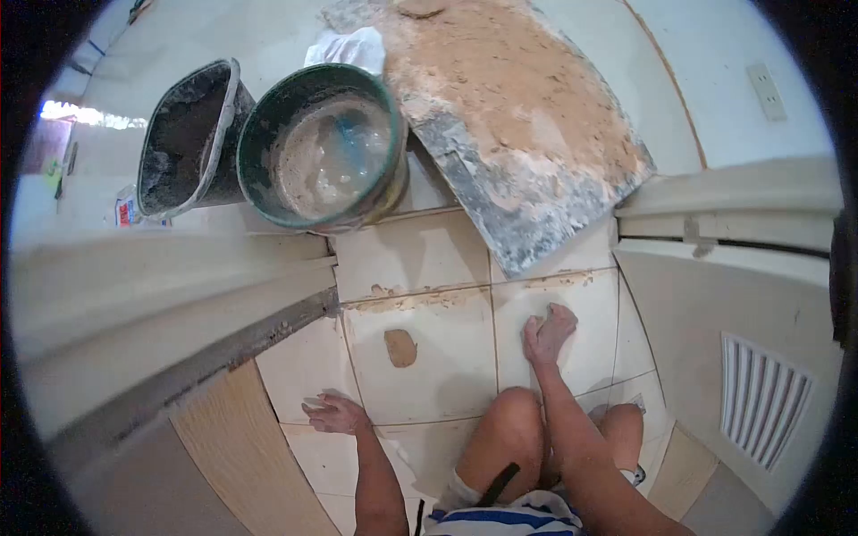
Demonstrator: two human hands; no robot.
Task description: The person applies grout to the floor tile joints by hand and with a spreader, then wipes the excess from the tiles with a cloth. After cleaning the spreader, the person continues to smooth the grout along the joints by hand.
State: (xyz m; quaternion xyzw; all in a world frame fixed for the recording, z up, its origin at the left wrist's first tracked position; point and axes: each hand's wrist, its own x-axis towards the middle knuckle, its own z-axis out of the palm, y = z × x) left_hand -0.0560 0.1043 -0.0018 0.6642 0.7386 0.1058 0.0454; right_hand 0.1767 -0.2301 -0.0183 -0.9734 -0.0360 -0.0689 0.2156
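Note:
My left hand [335, 414] is over the pale floor tiles at the lower left, fingers apart, holding nothing. My right hand [550, 334] is over the tiles to the right of centre, its fingers bent; whether anything small lies between them is hard to make out. Between the two hands, nearer the left one, a small brown flat piece [400, 348] lies on a tile. Crumbs of brown material run along the tile joint [402, 301] beyond it. A board [527, 210] spread with brown, crumbly mix lies past my right hand.
A round green bucket [253, 170] of cloudy water stands beyond the doorway, beside a dark, dirty bin [220, 161]. White material [349, 49] lies behind the bucket. Door frame parts border both sides, with a vented door [666, 295] at right.

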